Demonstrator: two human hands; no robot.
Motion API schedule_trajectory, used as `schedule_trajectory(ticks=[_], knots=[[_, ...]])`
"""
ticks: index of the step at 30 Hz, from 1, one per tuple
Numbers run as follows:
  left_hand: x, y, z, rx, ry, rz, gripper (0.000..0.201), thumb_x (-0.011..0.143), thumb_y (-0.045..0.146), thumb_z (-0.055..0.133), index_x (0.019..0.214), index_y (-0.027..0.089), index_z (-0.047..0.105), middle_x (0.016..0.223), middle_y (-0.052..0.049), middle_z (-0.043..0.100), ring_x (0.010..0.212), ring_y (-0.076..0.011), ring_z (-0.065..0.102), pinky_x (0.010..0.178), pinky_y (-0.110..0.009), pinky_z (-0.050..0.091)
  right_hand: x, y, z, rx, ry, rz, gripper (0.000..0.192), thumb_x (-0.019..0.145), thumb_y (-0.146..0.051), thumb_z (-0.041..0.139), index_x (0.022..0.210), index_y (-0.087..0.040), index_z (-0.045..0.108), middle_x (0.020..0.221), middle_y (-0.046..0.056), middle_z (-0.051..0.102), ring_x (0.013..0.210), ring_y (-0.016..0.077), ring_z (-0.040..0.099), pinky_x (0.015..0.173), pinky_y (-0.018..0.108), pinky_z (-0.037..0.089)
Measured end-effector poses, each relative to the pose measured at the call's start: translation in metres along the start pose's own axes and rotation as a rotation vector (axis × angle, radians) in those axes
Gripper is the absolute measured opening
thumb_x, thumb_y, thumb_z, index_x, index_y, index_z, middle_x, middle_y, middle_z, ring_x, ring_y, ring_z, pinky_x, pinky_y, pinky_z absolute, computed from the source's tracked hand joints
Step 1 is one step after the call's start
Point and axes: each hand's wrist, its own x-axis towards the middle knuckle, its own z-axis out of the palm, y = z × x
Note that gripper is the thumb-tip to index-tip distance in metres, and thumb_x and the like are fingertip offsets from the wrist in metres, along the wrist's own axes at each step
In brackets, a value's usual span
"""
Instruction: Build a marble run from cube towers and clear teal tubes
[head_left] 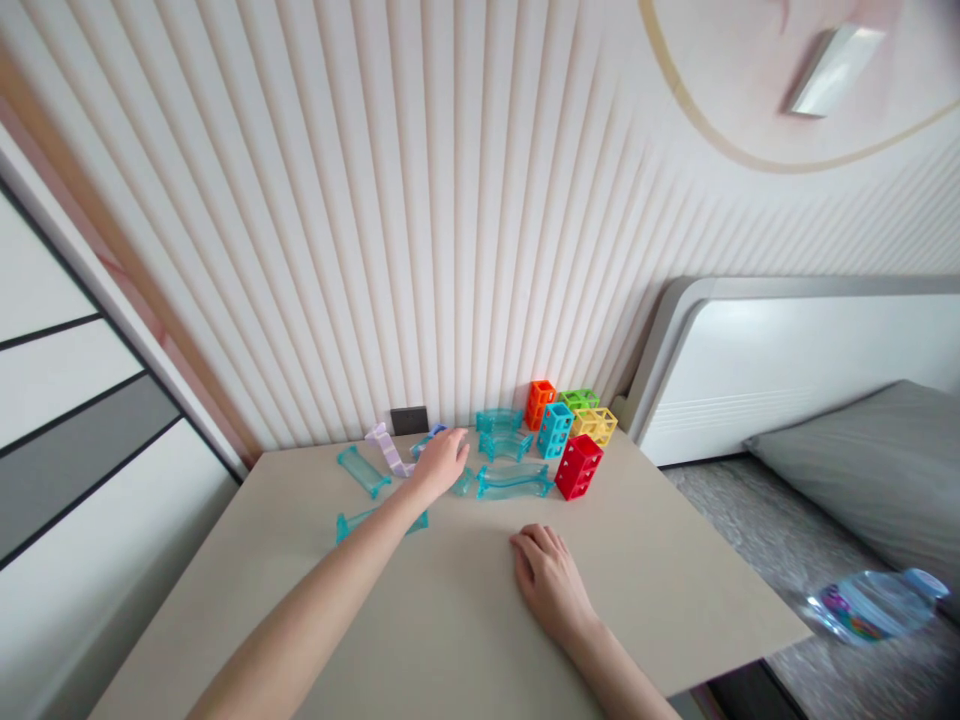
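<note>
From the head view, the left hand (441, 462) stretches to the table's (675, 580) far side, fingers loosely together over a clear teal track piece (463, 483), whether gripping it I cannot tell. The right hand (551, 580) lies flat nearer, fingers slightly spread, seemingly for support. Colored cage blocks (577, 466) cluster right of the tracks, against the wall.
</note>
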Motion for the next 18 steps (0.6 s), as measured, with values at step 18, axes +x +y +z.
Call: schedule_trajectory(ticks=[18], knots=[[-0.206, -0.126, -0.048, -0.074, 0.321, -0.073, 0.064, 0.086, 0.038, 0.070, 0.143, 0.025, 0.046, 0.133, -0.012, 0.062, 0.124, -0.0288, 0.060, 0.106, -0.047, 0.049, 0.080, -0.097, 0.078, 0.305, 0.102, -0.211, 0.066, 0.094, -0.026, 0.060, 0.154, -0.025, 0.032, 0.142, 0.014, 0.053, 0.131, 0.0300, 0.054, 0.108, 0.049, 0.049]])
